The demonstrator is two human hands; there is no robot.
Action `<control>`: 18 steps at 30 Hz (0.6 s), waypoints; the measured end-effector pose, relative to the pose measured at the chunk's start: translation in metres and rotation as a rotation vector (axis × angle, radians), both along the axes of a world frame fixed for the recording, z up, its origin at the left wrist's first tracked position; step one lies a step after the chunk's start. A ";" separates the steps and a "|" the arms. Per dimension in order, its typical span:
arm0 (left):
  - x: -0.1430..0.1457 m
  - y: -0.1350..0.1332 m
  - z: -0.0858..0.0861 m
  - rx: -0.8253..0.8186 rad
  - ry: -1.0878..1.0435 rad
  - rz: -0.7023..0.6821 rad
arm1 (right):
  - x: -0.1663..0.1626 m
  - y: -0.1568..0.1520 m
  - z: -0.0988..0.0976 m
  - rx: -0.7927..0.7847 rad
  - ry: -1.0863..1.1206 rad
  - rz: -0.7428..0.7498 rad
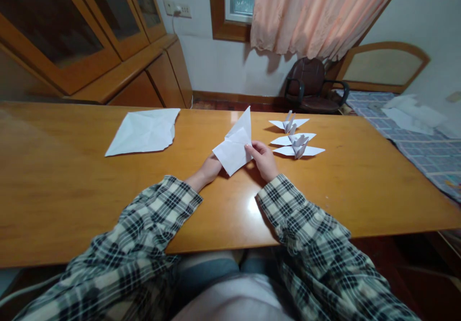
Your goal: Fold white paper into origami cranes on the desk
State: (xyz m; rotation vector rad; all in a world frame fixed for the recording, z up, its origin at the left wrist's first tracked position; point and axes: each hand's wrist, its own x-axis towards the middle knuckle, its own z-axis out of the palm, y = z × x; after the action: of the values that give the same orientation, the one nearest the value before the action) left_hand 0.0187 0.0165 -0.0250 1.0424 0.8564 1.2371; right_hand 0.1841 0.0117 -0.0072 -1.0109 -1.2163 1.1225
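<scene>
White paper, a partly folded sheet (235, 143) with one flap standing up to a point, is held just above the wooden table (72, 191) at centre; the left hand (209, 170) grasps its near-left edge and the right hand (264, 160) pinches its right corner. Judged mid-fold: the next crease calls for aligned edges and a firm press. Three finished paper cranes (295, 141) lie just right; a creased flat sheet (142, 131) lies far left.
</scene>
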 end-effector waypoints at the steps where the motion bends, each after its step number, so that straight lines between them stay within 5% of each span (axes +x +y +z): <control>1: 0.001 0.000 0.001 -0.009 -0.014 -0.006 | 0.001 0.000 0.001 -0.006 0.007 -0.019; 7: -0.002 0.002 0.014 -0.179 -0.165 -0.089 | 0.002 -0.002 0.005 -0.015 0.023 -0.070; 11: -0.009 0.003 0.019 -0.137 -0.172 -0.077 | 0.002 -0.001 0.005 -0.030 -0.001 -0.086; 18: -0.010 0.000 0.013 0.026 0.133 -0.036 | 0.004 0.000 0.001 -0.034 -0.065 -0.111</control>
State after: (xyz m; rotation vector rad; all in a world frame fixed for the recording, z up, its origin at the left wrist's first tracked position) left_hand 0.0091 0.0167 -0.0120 1.1662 0.9215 1.1607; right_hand 0.1877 0.0122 -0.0057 -1.1346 -1.1813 1.0330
